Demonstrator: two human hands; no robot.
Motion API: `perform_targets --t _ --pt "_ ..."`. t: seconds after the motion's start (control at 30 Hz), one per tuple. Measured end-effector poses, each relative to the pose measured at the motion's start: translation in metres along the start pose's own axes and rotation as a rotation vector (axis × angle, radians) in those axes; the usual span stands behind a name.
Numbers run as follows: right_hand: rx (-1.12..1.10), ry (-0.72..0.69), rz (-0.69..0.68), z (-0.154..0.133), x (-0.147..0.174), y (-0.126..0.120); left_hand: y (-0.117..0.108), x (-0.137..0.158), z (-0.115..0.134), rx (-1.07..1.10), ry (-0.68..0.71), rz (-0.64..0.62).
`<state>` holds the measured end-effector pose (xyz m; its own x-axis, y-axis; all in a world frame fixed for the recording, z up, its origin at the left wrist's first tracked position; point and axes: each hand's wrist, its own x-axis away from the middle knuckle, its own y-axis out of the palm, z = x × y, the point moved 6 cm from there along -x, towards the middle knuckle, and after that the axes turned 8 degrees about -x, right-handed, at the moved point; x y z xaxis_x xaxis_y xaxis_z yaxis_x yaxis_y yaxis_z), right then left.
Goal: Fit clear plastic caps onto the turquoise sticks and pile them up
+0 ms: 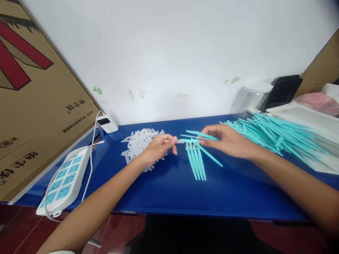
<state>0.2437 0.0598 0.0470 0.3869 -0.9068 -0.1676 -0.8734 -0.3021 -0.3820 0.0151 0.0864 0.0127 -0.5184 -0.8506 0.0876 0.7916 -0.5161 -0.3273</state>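
Observation:
My left hand (164, 144) is closed, pinching a small translucent plastic cap (180, 141) between thumb and fingertips. The cap meets the end of a turquoise stick, shaped like an eyebrow razor (189, 140), which my right hand (225, 139) pinches. Two or three more turquoise razors (203, 135) are held in the right hand's fingers, pointing left. On the table below, several razors (196, 162) lie side by side in a fan, their upper ends with pale caps. Behind the left hand is a heap of translucent caps (139, 143).
A big pile of turquoise razors (272, 132) lies right on the blue table (159, 197), beside plastic bags (317, 148). A clear jar (254, 95) and a black stand (284, 90) are behind. Left are a power strip (65, 180), a white device (107, 123) and a cardboard box (39, 106).

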Motion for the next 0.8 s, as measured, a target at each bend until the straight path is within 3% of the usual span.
perform_targets --t 0.27,0.6,0.7,0.8 --pt "-0.002 0.007 -0.008 -0.005 0.002 0.002 -0.002 0.0 -0.001 -0.115 0.024 0.054" --pt "-0.067 0.084 0.016 -0.006 0.002 0.018 0.009 0.005 0.003 -0.081 0.084 0.07" --pt "-0.114 0.057 -0.001 -0.006 0.002 0.019 0.009 0.005 0.005 -0.01 0.053 0.083" --pt "-0.126 0.046 0.005 -0.006 0.002 0.016 0.006 0.003 0.003 0.222 -0.006 0.074"
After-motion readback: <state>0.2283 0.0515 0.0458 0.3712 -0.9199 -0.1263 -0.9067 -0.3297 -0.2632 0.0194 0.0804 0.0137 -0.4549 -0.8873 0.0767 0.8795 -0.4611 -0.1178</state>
